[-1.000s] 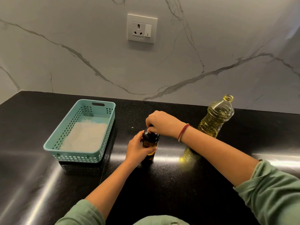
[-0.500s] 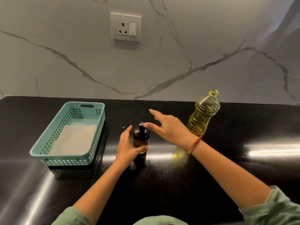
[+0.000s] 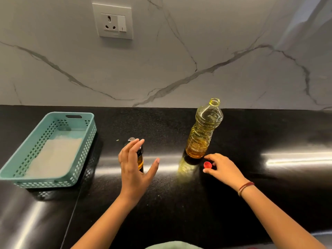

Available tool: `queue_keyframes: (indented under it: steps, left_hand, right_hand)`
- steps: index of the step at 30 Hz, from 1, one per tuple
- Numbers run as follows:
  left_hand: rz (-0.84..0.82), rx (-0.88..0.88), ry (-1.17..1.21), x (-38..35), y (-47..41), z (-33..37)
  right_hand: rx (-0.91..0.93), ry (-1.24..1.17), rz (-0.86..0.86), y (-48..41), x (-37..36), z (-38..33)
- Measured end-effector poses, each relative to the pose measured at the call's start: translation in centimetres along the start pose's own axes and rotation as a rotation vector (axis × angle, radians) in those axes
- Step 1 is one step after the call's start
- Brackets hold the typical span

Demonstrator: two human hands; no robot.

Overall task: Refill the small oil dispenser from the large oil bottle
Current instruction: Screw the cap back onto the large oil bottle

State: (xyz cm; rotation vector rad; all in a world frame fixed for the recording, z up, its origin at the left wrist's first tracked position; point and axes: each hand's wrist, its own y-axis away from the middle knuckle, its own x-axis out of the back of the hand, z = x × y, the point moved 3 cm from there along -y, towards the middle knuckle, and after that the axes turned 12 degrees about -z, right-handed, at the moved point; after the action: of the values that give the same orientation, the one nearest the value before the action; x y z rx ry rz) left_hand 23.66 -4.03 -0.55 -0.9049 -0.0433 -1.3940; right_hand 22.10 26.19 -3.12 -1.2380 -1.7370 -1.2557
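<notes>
The small oil dispenser (image 3: 140, 159), dark amber with a black top, stands upright on the black counter (image 3: 251, 186), mostly hidden behind my left hand (image 3: 134, 168). That hand hovers in front of it with fingers straight and spread, not gripping. To the right stands the large oil bottle (image 3: 203, 133), clear plastic, uncapped, with yellow oil inside. Its red cap (image 3: 207, 164) lies on the counter by the bottle's base. My right hand (image 3: 222, 168) reaches it, thumb and forefinger curled round the cap.
A teal perforated basket (image 3: 53, 182) with a white sheet inside sits at the left of the counter. A marble wall with a socket (image 3: 113, 21) rises behind.
My right hand left the dispenser's top and moved right to the red cap beside the large bottle. My left hand let go of the dispenser and spread its fingers.
</notes>
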Motion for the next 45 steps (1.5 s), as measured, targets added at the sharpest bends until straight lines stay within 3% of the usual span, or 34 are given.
queue_keyframes:
  steps: [8, 13, 21, 27, 34, 39, 45]
  left_hand:
    - [-0.034, -0.021, 0.024, -3.2, -1.2, 2.1]
    - [-0.071, -0.017, 0.042, -4.6, -1.9, 2.2]
    - [-0.133, -0.009, 0.143, -6.9, -6.1, 5.2]
    - [-0.241, 0.013, 0.206, -9.1, -11.1, 8.7]
    - [-0.330, 0.078, 0.219, -12.3, -13.6, 9.1]
    - [-0.328, 0.101, 0.245, -12.9, -14.0, 8.5]
    - [-0.319, 0.091, 0.280, -13.2, -14.2, 8.3]
  right_hand:
    - [-0.010, 0.091, -0.076, -2.1, -0.8, 1.4]
    - [0.028, -0.026, -0.060, -2.0, 0.5, 2.0]
    - [0.203, -0.091, 0.311, 1.8, 12.6, 0.9]
    - [0.419, -0.023, 0.461, 2.3, 20.3, -3.0]
    - [0.590, -0.414, 0.245, -1.5, 21.5, -6.4]
    - [0.573, -0.618, 0.221, -2.9, 20.8, -5.6]
    - [0.573, -0.649, 0.244, -3.0, 20.8, -5.2]
